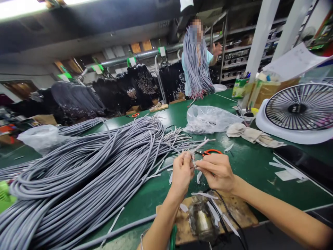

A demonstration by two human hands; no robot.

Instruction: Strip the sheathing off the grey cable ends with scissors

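Observation:
My left hand (182, 170) is closed in a pinch around the pale, stripped end of a cable (193, 157). Fingertips of my right hand (218, 171) meet it there, pinched on the same frayed end; the finest strands are too small to make out. Just behind my right hand lies a cutting tool with orange handles (213, 151), partly hidden. To the left, a large pile of grey cables (99, 173) is looped on the green table (247, 163), their stripped ends pointing toward my hands. One grey cable (130, 224) runs under my left forearm.
Below my hands, a stained metal block (203, 218) sits on a wooden board (241, 211) among paper strips and black cords. A fan (296, 109), cloth (253, 134) and plastic bag (208, 119) are rightward. Across the table stands a person (187, 78) with cables draped over them.

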